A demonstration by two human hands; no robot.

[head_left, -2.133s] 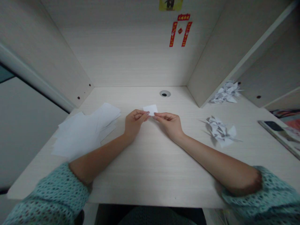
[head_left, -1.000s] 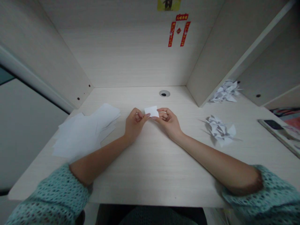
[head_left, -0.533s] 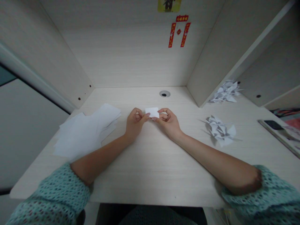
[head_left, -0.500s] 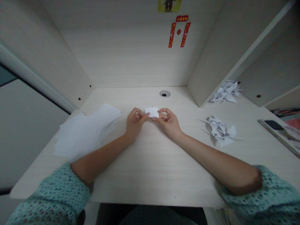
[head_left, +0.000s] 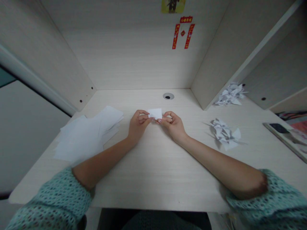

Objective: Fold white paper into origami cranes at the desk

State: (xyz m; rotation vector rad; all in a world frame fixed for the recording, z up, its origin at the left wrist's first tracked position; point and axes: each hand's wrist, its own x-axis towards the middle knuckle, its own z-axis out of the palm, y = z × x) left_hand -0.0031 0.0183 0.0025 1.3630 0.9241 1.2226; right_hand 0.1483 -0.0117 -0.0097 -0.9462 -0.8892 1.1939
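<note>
A small folded piece of white paper is held between my two hands above the middle of the desk. My left hand pinches its lower left corner between thumb and fingers. At the lower right edge, my right hand grips it the same way, with a ring showing on one finger. Both thumbs lie close together along the paper's bottom edge. Under the fingertips, the paper's lower edge is partly hidden.
Loose white sheets lie left on the desk. Folded paper pieces form a pile at right, with another pile behind by the upright panel. A phone rests on a flat item far right. A cable hole sits at the back.
The fingers have shifted slightly on the paper, and the left fingers now reach further along its left side. The piles and sheets have stayed put.
</note>
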